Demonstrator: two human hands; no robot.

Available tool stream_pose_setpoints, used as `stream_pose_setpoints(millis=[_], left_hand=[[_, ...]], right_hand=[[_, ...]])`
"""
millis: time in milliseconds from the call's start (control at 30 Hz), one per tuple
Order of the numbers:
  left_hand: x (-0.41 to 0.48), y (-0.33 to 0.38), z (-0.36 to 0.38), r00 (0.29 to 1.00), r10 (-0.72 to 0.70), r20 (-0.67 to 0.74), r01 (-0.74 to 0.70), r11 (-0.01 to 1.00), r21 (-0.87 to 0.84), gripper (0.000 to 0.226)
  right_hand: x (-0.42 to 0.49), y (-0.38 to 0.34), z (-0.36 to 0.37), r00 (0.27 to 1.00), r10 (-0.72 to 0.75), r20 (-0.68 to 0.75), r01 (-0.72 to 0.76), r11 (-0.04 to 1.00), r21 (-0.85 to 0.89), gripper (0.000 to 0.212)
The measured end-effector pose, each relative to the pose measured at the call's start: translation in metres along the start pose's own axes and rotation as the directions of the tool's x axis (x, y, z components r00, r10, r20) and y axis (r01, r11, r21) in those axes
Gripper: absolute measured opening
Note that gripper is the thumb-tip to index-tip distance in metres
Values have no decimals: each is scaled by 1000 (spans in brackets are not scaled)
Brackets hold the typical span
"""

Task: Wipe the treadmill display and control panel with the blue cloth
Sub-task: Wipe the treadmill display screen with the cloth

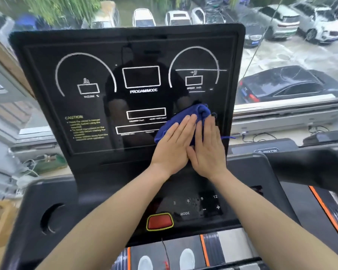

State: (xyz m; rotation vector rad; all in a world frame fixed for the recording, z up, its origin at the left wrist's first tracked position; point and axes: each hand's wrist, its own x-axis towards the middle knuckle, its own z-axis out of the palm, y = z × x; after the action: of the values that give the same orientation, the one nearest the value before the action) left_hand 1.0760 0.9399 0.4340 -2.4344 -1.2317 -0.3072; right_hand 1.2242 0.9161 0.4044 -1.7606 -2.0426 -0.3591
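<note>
Head view: blue cloth sits lower right of the display, pinned flat under both palms, likely so pressure spreads for the wipe. Left hand and right hand lie side by side, fingers straight, pressing, not clenched. Control panel sits low centre, untouched, red button beside it. Cloth's middle is hidden under hands; display print blurred, glare and reflection over it.
</note>
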Motion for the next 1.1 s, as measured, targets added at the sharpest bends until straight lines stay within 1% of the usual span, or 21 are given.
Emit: stream_pose_setpoints(millis=[100,167,300,433,533,633,767,867,967,1100], left_hand=[[-32,-35,1,998,-70,-1,70,997,36,74],[-54,-63,1,995,-103,12,102,993,60,74],[-102,-123,-2,983,-183,11,183,983,8,72],[-149,-176,-1,952,-303,33,304,952,-29,77],[-180,-202,2,923,-383,46,383,924,-9,81],[-197,-206,4,900,-431,66,433,901,-26,80],[-196,-180,3,871,-486,72,491,865,-102,78],[-179,-147,4,867,-487,107,499,847,-183,77],[-142,-110,4,914,-398,85,406,887,-221,80],[-71,-55,3,963,-264,53,269,943,-198,81]], right_hand=[[9,-42,6,997,-69,-22,69,998,0,75],[16,-77,10,993,-116,-11,116,993,-15,75],[32,-154,15,978,-208,31,208,978,8,75],[47,-226,19,955,-292,57,291,956,36,75],[54,-268,25,931,-353,91,350,935,50,74],[52,-288,29,908,-397,137,394,918,51,74],[44,-271,26,869,-470,154,470,882,40,71],[37,-228,22,849,-502,166,503,864,38,72],[31,-166,13,877,-450,170,457,889,-7,76],[24,-73,-7,939,-308,156,319,946,-52,76]])
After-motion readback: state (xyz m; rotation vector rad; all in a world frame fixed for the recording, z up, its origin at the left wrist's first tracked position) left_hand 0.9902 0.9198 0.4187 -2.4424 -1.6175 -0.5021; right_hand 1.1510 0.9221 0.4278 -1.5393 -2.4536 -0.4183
